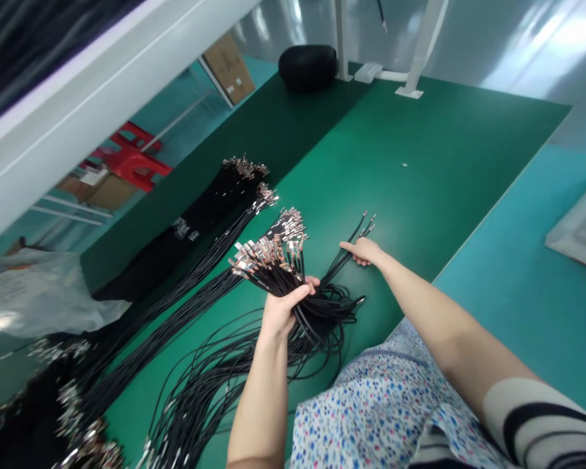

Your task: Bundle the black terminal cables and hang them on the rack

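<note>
My left hand (286,306) is closed around a thick bundle of black cables (278,277) near its metal-tipped ends. The tips fan out up and to the left, and the rest of the bundle loops over the green table. To the right, my right hand (364,251) has its fingers curled at a few loose black cables (339,262), whose tips stick out beyond the fingers. Its thumb points left. Below the left hand, the long cable tails (195,391) spread toward the lower left.
More black cable bundles (200,273) lie in rows on the left of the green table (420,150). A plastic bag (43,286) lies beside them. At the back are a black case (307,67) and a shelf post (422,52). A white shelf beam (92,78) crosses the upper left.
</note>
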A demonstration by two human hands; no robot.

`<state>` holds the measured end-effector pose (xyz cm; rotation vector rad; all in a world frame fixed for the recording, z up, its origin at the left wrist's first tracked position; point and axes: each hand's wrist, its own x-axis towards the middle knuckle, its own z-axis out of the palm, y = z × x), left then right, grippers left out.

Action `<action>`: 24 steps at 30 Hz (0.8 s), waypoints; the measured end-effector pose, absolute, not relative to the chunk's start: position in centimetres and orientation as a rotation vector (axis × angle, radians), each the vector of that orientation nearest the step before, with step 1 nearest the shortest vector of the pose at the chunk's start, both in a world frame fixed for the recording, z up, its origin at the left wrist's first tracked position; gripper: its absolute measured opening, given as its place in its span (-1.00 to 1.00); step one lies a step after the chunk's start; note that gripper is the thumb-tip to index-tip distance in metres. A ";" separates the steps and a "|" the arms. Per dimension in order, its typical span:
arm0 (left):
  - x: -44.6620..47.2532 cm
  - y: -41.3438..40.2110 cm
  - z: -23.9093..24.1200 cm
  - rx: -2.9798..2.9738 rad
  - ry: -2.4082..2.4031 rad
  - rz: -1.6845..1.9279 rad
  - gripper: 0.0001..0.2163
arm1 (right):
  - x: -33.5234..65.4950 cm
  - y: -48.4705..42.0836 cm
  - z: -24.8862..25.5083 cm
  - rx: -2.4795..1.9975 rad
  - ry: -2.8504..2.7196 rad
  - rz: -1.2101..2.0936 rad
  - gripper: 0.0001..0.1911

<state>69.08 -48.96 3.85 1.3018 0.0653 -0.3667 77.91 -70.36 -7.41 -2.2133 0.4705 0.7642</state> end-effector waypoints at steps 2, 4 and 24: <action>69.3 -49.0 3.7 1.257 0.097 -0.356 -0.84 | 78.1 -69.3 -8.9 -2.350 0.532 0.714 -0.52; 69.4 -49.1 3.5 1.211 0.125 -0.333 -0.84 | 78.3 -68.5 -9.3 -2.383 0.577 0.689 -0.67; 71.6 -48.9 3.5 1.162 0.148 -0.278 -0.74 | 72.1 -65.0 0.5 -2.315 -0.713 0.265 -0.71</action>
